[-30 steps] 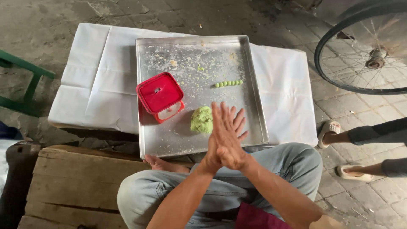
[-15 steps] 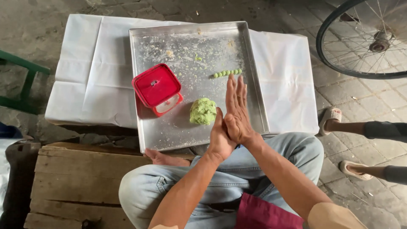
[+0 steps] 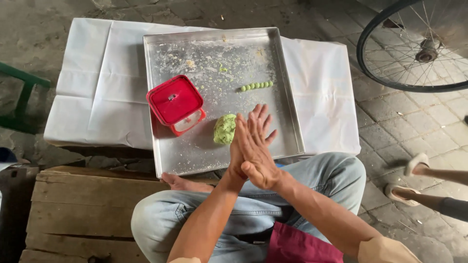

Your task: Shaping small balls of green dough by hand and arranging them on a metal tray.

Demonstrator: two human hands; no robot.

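Note:
My left hand (image 3: 236, 152) and my right hand (image 3: 259, 149) are pressed flat together, palm to palm, fingers stretched out over the near edge of a square metal tray (image 3: 219, 53). Anything between the palms is hidden. Just left of my fingers a lump of green dough (image 3: 224, 129) lies on the tray. Farther back lies a short row of small green dough balls (image 3: 255, 85). A red-lidded square box (image 3: 175, 102) stands on the tray's left side.
The tray rests on a white cloth (image 3: 97, 83) over a low stand. I sit cross-legged on a wooden platform (image 3: 73, 209). A bicycle wheel (image 3: 414, 48) stands at the far right. Another person's sandalled feet (image 3: 414, 165) are at the right; a green frame (image 3: 24, 97) is at the left.
My joined palms have slid against each other, forward over the tray and then back a little. The dough lump, ball row and red box have stayed put.

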